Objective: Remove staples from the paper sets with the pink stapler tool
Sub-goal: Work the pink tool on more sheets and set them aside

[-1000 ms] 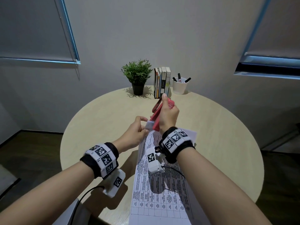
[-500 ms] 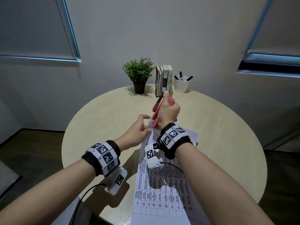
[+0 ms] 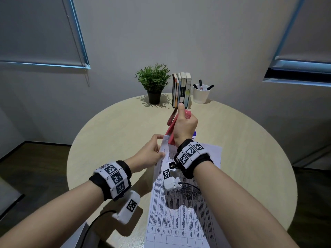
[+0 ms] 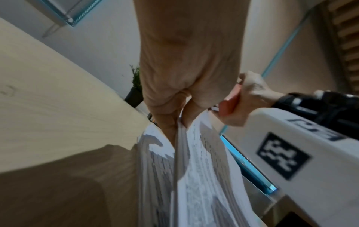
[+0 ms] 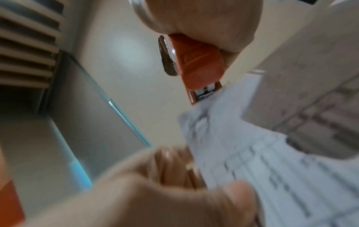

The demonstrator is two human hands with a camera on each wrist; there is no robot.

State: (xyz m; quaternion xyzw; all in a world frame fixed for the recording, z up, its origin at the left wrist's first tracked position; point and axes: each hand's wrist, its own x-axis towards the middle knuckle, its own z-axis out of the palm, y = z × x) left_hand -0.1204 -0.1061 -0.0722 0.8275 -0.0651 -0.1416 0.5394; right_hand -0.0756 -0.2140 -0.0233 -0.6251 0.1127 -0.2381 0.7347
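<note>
A round, pale wood-grain counter (image 3: 241, 140) fills the middle of the head view, set against a plain grey-white wall (image 3: 170, 33). Grey roller blinds with light-blue edges hang at the upper left (image 3: 35, 29) and upper right (image 3: 308, 27); a dark strip of window (image 3: 295, 75) shows beneath the right one. Dark wood flooring (image 3: 32, 161) lies at the lower left and right. The light is dim and cool, and shadows fall on the counter.

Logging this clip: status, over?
Left hand pinches paper set corner. Right hand grips pink stapler, tip at corner. Nothing in the way.
</note>
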